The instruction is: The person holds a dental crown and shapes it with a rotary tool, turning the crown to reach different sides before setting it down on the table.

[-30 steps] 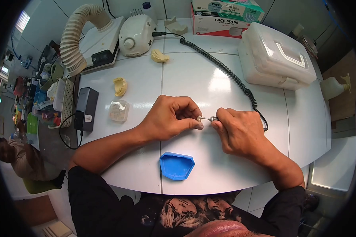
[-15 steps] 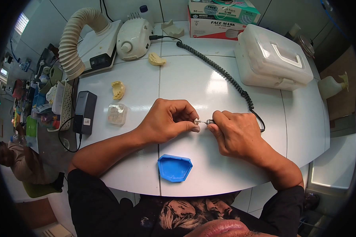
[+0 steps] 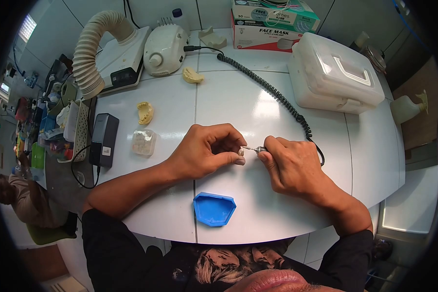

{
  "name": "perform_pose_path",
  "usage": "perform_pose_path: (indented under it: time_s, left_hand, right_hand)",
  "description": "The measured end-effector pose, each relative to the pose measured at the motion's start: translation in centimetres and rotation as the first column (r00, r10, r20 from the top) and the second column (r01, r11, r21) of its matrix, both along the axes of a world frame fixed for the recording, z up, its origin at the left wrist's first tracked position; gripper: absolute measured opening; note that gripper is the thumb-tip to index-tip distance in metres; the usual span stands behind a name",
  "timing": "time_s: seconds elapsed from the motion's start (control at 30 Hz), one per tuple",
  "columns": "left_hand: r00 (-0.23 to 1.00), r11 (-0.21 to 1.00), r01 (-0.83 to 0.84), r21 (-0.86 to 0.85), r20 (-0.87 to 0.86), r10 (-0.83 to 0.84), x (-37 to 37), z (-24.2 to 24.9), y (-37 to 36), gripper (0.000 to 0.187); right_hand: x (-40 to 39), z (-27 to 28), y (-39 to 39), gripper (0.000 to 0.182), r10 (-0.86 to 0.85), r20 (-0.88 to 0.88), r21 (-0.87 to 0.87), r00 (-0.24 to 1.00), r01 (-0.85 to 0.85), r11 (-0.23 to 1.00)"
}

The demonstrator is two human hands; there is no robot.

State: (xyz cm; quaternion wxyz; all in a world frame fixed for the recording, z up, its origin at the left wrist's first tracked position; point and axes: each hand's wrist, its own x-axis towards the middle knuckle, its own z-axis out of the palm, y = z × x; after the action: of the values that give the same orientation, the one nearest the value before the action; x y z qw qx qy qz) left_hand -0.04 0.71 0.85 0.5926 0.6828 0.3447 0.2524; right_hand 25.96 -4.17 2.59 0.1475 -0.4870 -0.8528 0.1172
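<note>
My left hand point(image 3: 204, 152) pinches a small whitish piece point(image 3: 241, 152), possibly a dental part, between thumb and fingertips. My right hand point(image 3: 293, 165) is closed round a rotary handpiece point(image 3: 261, 150), whose thin bit points left and meets or nearly meets the piece. A black coiled cord point(image 3: 272, 92) runs from behind the right hand up to a white control unit point(image 3: 164, 48). Below my hands lies a blue angular tray point(image 3: 214, 209). Left of them are a clear small box point(image 3: 144, 142), a yellow dental cast point(image 3: 145, 112) and another yellow cast point(image 3: 192, 75).
A white unit with a ribbed hose point(image 3: 90, 53) stands at the back left, near a black power adapter point(image 3: 105, 140). Face mask boxes point(image 3: 262, 36) and a white carry case point(image 3: 336, 73) occupy the back right. Another person point(image 3: 31, 194) sits far left.
The handpiece bit has shifted slightly up against the whitish piece, which now sits at a slightly different angle. Both hands keep their hold.
</note>
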Motion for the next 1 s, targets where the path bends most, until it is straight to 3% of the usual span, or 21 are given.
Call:
perform_pose_path:
  time_s: [0.13, 0.33, 0.73, 0.83, 1.0]
  left_hand:
    - [0.999, 0.999, 0.005, -0.051, 0.043, -0.003, -0.2, -0.5, 0.1, 0.017]
    - [0.999, 0.998, 0.034, 0.055, 0.001, -0.034, -0.4, -1.0, 0.3, 0.021]
    - [0.992, 0.996, -0.088, -0.013, 0.091, 0.088, 0.2, -0.5, -0.3, 0.024]
    - [0.998, 1.000, -0.014, 0.017, 0.063, 0.013, -0.3, -0.8, 0.1, 0.025]
    - [0.995, 0.999, -0.032, 0.009, 0.099, 0.031, -0.3, -1.2, 0.1, 0.026]
  right_hand:
    - [0.1, 0.0, 0.1, 0.033, -0.002, -0.004, -0.005, 1.000, 0.002, 1.000]
    - [0.2, -0.1, 0.1, 0.033, -0.001, -0.025, -0.002, 1.000, 0.001, 1.000]
    - [0.2, 0.0, 0.0, 0.031, -0.006, -0.049, 0.010, 0.999, 0.006, 1.000]
    - [0.2, 0.2, 0.0, 0.031, -0.011, -0.048, 0.000, 0.999, 0.011, 1.000]
    - [0.3, -0.1, 0.0, 0.030, -0.001, -0.057, 0.010, 0.998, 0.002, 1.000]
